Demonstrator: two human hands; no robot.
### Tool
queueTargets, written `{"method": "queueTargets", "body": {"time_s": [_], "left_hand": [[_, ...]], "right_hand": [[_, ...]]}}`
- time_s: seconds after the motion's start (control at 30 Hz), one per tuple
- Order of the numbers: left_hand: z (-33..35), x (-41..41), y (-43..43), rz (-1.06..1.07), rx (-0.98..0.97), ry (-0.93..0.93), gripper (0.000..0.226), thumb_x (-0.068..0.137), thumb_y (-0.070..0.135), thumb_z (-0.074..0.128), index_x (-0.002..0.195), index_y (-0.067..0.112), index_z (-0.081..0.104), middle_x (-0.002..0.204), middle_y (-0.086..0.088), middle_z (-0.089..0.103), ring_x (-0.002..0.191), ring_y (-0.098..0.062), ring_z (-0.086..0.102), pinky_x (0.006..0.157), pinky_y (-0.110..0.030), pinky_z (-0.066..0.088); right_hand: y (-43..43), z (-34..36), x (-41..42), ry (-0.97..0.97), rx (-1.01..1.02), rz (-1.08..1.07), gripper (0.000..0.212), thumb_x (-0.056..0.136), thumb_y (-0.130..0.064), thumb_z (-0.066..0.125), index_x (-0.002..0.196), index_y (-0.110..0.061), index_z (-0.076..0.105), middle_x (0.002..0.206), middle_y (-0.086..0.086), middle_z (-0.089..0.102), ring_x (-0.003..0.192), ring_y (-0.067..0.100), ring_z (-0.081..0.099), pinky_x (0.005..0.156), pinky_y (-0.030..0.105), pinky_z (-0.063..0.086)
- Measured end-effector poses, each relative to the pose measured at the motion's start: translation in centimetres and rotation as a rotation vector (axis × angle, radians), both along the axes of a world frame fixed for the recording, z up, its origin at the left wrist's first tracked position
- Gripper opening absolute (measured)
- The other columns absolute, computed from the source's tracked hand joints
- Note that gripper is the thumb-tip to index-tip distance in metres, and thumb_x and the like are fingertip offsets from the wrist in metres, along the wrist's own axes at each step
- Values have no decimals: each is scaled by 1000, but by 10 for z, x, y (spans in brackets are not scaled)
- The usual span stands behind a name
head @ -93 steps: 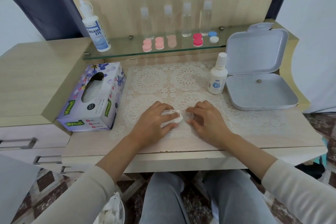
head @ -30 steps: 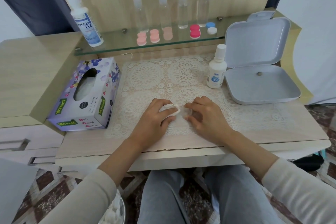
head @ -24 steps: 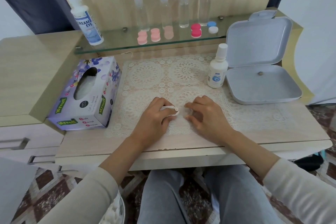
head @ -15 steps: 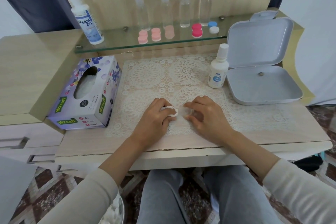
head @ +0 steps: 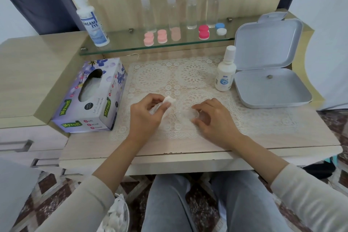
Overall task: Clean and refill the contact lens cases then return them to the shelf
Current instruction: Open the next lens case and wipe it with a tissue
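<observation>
Head, left hand [head: 148, 117] pinching tissue [head: 169, 100], right hand [head: 216, 119] gripping case [head: 189, 116] on mat [head: 188, 78]

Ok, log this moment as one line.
left hand: pinches tissue wad | right hand: holds clear case on lace mat | step: cleaning

1. Mat [head: 188, 75] lies mid-desk [head: 282, 137]; tissue box [head: 90, 98] just left of it.
2. Small bottle [head: 225, 73] at mat's rear right; hinged box [head: 269, 84] just right of it.
3. Shelf [head: 122, 45] behind mat: large bottle [head: 92, 24] at left end, four bottles [head: 191, 11] along back, lens cases [head: 162, 36] before them.
4. Mat's front half: left hand [head: 145, 115] pinching wad [head: 169, 100], right hand [head: 216, 118] gripping clear case [head: 188, 114]; hands apart.
</observation>
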State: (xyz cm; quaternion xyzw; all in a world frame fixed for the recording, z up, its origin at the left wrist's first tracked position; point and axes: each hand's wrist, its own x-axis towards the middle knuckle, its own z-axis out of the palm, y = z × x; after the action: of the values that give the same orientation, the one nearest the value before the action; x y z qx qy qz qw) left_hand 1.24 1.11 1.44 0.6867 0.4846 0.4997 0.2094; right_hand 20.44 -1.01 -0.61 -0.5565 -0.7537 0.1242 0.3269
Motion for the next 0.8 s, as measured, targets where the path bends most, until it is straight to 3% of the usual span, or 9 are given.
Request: {"method": "queueTargets", "body": {"time_s": [0.13, 0.23, 0.33, 0.43, 0.57, 0.7, 0.8], "left_hand": [[7, 3, -3, -8, -2, 24, 10, 73, 36, 68, 80, 29, 64, 94, 16, 61, 94, -9, 58, 82, -20, 44], [14, 5, -7, -29, -20, 23, 6, 73, 40, 64, 77, 38, 62, 86, 15, 60, 81, -4, 56, 71, -13, 41], [20, 10, -13, -87, -149, -118, 9, 77, 19, 71, 79, 27, 66, 78, 10, 66, 71, -1, 60, 67, -12, 46], [26, 16, -17, -150, -254, -253, 14, 80, 3, 65, 80, 17, 67, 71, 9, 68, 68, -2, 63, 65, -13, 48], [29, 26, -20, -201, -288, -298, 15, 80, 1, 64, 81, 15, 67, 69, 10, 69, 69, -7, 65, 66, -19, 53], [24, 30, -21, -197, -324, -281, 11, 80, 3, 65, 83, 13, 68, 76, 2, 69, 71, -10, 65, 70, -20, 52], [10, 22, -12, -145, -253, 5, 6, 81, 18, 68, 87, 18, 70, 89, 8, 67, 84, -7, 61, 79, -17, 44]], "right_hand": [[-1, 1, 1, 35, -1, 2, 37, 73, -26, 76, 105, -10, 66, 99, 1, 62, 95, 17, 49, 80, 19, 29], [-1, 2, 1, 58, 17, 5, 43, 70, -32, 78, 104, -9, 67, 99, 2, 63, 94, 18, 51, 81, 22, 33], [-3, 7, 0, 144, 57, -7, 38, 71, -37, 75, 97, -10, 69, 92, 1, 65, 88, 16, 55, 79, 18, 37], [-10, 21, -3, 378, 78, 9, 38, 75, -44, 63, 94, -12, 71, 89, -2, 68, 81, 10, 60, 76, 14, 44], [-15, 39, -7, 659, -164, 108, 7, 79, -19, 70, 86, -19, 68, 85, -6, 69, 81, 6, 64, 79, 18, 49], [-16, 39, -5, 727, -204, 92, 16, 79, -5, 68, 72, -15, 58, 71, -2, 62, 67, 9, 58, 65, 19, 46], [-13, 36, 5, 686, -197, -10, 19, 81, -6, 64, 71, -16, 52, 68, 0, 57, 63, 12, 51, 58, 23, 41]]}}
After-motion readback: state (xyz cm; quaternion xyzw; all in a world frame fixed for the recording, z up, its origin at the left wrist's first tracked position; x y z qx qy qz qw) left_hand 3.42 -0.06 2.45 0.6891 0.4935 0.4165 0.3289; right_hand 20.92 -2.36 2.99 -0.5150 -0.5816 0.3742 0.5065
